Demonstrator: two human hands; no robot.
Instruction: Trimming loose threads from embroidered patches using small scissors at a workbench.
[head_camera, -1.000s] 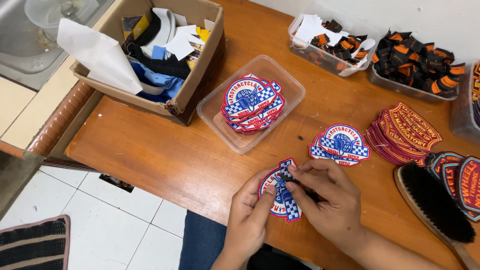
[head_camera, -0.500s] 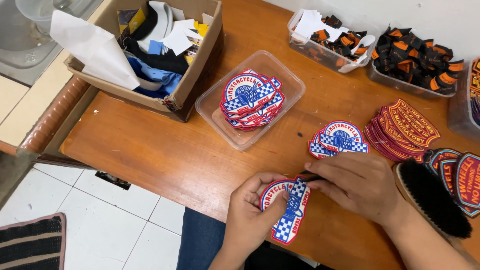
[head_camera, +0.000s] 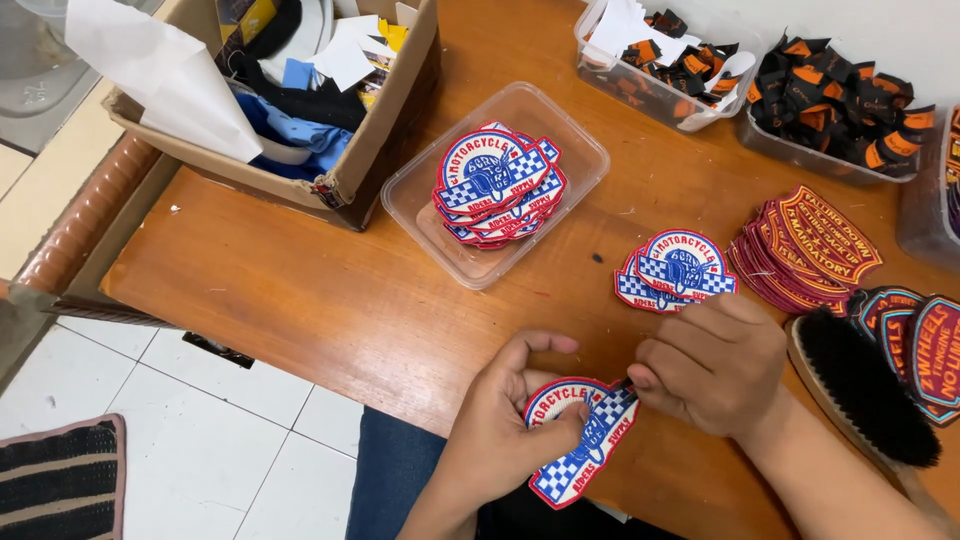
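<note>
lower centre: our left hand (head_camera: 505, 420) grips the checkered patch (head_camera: 580, 440); our right hand (head_camera: 715, 365) pinches closed at its upper edge.

Bare tabletop (head_camera: 300, 300) left of hands, clear tub (head_camera: 420, 200) beyond, brush (head_camera: 865, 390) crowding right

The desk (head_camera: 330, 300) is showing smooth, warm-toned wood with a soft sheen. The patch (head_camera: 580, 440) between the hands is looking like stitched cloth, matt and ribbed with embroidery. The tub (head_camera: 420, 190) is appearing as clear, slightly glossy plastic. The box (head_camera: 385, 150) is showing rough matt cardboard with torn edges, white paper (head_camera: 165, 75) poking out. The brush (head_camera: 860, 385) is wearing dense black bristles on pale wood.
</note>
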